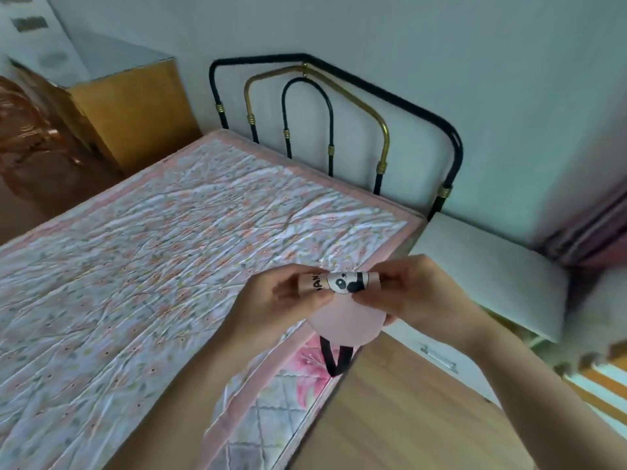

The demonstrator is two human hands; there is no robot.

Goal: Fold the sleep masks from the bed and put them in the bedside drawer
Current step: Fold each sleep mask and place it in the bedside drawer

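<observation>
Sleep mask (342, 310), mid-fold, held above bed (169, 249) edge.
Left hand (281, 300) and right hand (417, 296) each pinch the top fold, apparently rolling it; strap (334, 361) dangles free.

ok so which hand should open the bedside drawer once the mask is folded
Probably the right hand: it is on the side of the white bedside cabinet, whose metal drawer handle lies just below it. The left hand, over the bed, could hold the pink panda-print sleep mask.
</observation>
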